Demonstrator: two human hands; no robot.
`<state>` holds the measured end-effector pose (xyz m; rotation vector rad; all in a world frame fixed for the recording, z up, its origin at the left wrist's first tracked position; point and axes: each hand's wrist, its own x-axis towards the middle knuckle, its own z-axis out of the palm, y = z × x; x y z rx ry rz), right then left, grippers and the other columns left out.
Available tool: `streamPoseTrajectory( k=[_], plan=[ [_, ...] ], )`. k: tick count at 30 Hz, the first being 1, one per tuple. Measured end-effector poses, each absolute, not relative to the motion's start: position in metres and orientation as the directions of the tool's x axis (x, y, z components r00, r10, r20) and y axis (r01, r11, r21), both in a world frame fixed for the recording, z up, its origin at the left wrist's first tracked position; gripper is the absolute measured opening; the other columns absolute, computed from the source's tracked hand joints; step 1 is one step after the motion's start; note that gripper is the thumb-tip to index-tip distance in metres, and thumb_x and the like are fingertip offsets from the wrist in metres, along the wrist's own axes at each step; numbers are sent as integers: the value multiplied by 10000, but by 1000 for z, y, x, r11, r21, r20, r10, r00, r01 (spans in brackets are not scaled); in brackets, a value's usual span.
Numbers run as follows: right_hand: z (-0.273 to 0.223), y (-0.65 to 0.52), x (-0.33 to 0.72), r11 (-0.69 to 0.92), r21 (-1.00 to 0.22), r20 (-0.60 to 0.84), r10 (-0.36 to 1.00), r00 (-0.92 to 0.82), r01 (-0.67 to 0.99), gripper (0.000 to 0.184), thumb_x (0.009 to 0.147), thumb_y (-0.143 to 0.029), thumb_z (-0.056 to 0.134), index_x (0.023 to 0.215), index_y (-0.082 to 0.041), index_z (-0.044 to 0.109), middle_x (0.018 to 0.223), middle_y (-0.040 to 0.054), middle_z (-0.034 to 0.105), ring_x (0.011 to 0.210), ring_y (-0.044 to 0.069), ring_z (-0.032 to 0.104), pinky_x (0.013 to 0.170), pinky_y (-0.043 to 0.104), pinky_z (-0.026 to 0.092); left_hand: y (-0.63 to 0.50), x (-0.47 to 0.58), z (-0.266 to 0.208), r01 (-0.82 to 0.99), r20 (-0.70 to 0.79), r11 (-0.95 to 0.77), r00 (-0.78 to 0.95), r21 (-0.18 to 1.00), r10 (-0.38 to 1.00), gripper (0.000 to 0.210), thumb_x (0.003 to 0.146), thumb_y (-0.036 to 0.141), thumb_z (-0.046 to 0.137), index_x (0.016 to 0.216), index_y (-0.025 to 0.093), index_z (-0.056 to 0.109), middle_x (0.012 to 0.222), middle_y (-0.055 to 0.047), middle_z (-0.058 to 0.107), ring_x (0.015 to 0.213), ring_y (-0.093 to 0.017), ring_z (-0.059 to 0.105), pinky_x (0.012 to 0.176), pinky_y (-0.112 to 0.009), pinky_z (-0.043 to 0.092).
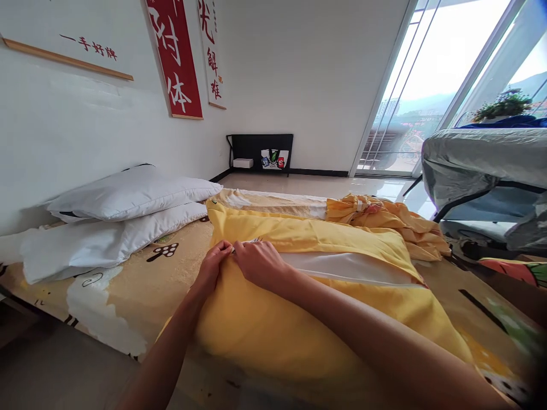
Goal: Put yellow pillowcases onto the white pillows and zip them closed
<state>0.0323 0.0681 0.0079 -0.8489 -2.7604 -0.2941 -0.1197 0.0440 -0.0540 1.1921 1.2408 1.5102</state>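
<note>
A yellow pillowcase (273, 319) lies across the bed in front of me, plumped out by a white pillow (342, 267) that shows through a long slit in its top. At the left end of this slit, my left hand (215, 266) pinches the pillowcase's edge. Right beside it, the closed fingers of my right hand (261, 263) grip the same edge, knuckles up. Something small and light pokes out between the two hands; I cannot make out whether it is a zip pull. My right forearm crosses over the pillowcase.
Two white pillows (141, 193) are stacked at the left by the wall. Crumpled yellow-orange cloth (388, 222) lies beyond the pillowcase on the patterned bed sheet (171, 279). Plastic-covered furniture (482, 165) stands at the right near the glass door. A black panel (248, 145) leans at the back wall.
</note>
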Motion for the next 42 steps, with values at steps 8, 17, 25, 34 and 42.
streamPoseTrajectory(
  k=[8, 17, 25, 34, 42],
  plan=[
    [20, 68, 26, 869, 262, 168, 387, -907, 420, 235, 941, -85, 342, 1038, -116, 554, 882, 117, 694, 801, 216, 679, 614, 283, 453, 40, -121, -51, 16, 169, -170, -218, 985, 961, 208, 710, 378, 555, 687, 199, 451, 647, 46, 444, 648, -132, 400, 594, -225, 333],
    [24, 69, 21, 744, -27, 144, 663, -734, 667, 205, 852, -199, 462, 860, -156, 662, 783, 121, 698, 729, 231, 666, 567, 273, 388, 42, -123, -61, 285, 302, -245, -177, 927, 937, 327, 865, 516, 462, 770, 204, 487, 724, 32, 471, 706, -151, 417, 658, -252, 342],
    [32, 80, 35, 633, -145, 137, 774, -618, 760, 220, 780, -179, 457, 775, -156, 676, 768, 105, 684, 667, 176, 602, 488, 254, 264, 49, -126, -69, 286, 332, -262, -230, 921, 915, 355, 879, 530, 430, 725, 210, 425, 700, 31, 399, 671, -146, 373, 619, -252, 308],
    [39, 82, 68, 589, -232, 74, 804, -590, 774, 153, 729, -158, 511, 620, -165, 618, 662, 43, 617, 546, 112, 459, 472, 239, 223, 48, -126, -69, 326, 358, -273, -235, 905, 904, 370, 870, 550, 429, 714, 215, 443, 706, 14, 437, 702, -168, 400, 666, -271, 317],
    [33, 75, 113, 535, -185, 150, 845, -514, 825, 259, 809, -188, 454, 581, -180, 575, 575, 31, 547, 521, 122, 375, 519, 277, 197, 48, -122, -62, 375, 392, -292, -227, 880, 891, 355, 876, 523, 442, 705, 212, 441, 697, 18, 439, 684, -159, 407, 656, -263, 326]
  ],
)
